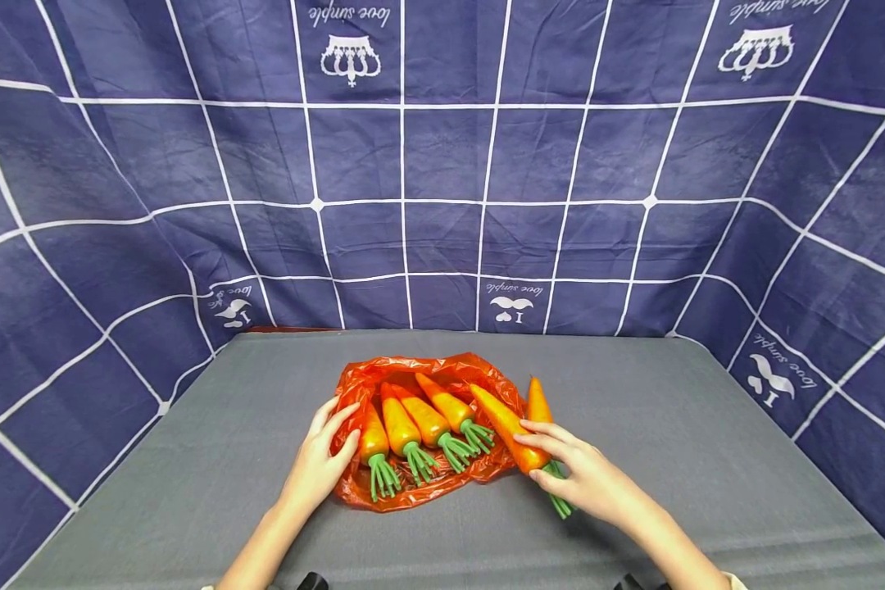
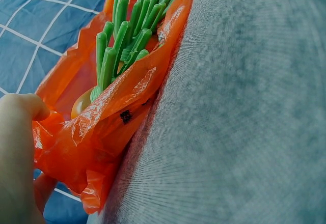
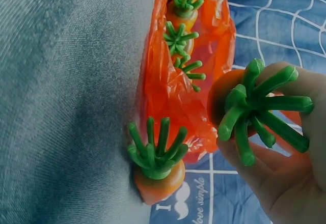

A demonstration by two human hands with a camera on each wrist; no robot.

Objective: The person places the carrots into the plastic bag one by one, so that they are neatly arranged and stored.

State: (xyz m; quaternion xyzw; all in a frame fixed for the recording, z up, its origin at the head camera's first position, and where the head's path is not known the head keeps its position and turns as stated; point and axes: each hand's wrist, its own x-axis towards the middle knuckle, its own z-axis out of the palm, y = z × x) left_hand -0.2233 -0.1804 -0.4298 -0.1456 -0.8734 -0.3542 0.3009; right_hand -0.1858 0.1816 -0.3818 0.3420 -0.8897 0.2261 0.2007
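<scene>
A crinkled red plastic bag lies with its mouth spread toward me, several orange toy carrots side by side inside, green tops facing me. My left hand holds the bag's left edge, thumb and fingers on the plastic. My right hand grips another carrot around its thick end; its tip reaches over the bag's right side. In the right wrist view this carrot's green top points at the camera. One loose carrot rests on the table just right of the bag, partly hidden by the right hand.
Grey cloth covers the table. A dark blue curtain with white grid lines hangs behind the table and along both sides.
</scene>
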